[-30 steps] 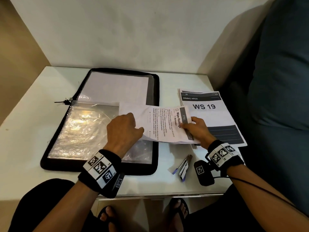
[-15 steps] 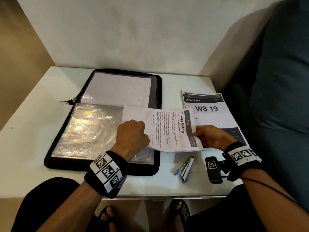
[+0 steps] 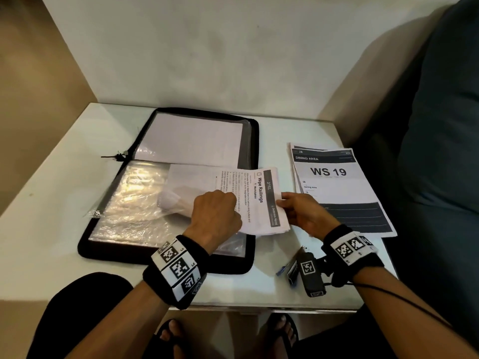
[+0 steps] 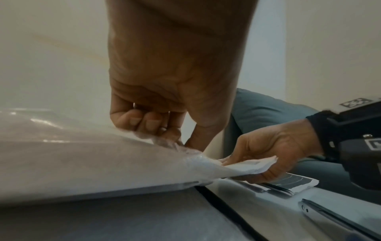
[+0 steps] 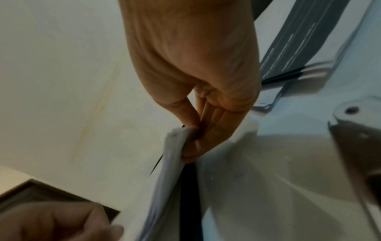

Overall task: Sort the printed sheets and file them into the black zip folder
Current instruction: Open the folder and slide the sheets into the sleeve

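The black zip folder [image 3: 166, 193] is lying open on the white table [image 3: 51, 198], its spine running left to right, with a clear plastic sleeve [image 3: 129, 203] covering the near half. A thin bundle of printed sheets [image 3: 259, 200], headed "Wipe Railings", is lying with its long axis left to right: the left part is sitting inside the sleeve, while the right end is sticking out past the folder's right edge.

The right hand [image 3: 303, 213] is pinching that right end between thumb and fingers; the right wrist view is showing the thumb pressing on top and the fingers [image 5: 214, 124] underneath. The left hand [image 3: 215, 211] is curled over the middle of the bundle, and in the left wrist view its fingertips [image 4: 152, 124] are pinching the crinkled mouth of the sleeve and lifting it off the paper.

So the pocket is lying to the left of the right hand, in line with the bundle's long axis, and the right hand is the nearer one to the free end. In my judgement the coming move is a straight push leftward, with the left hand keeping the mouth raised so the corners are not catching.

A second pile [image 3: 337, 185], topped "WS 19", is waiting on the table to the right, well apart from the folder. A stapler [image 3: 291, 268] is lying near the front edge.
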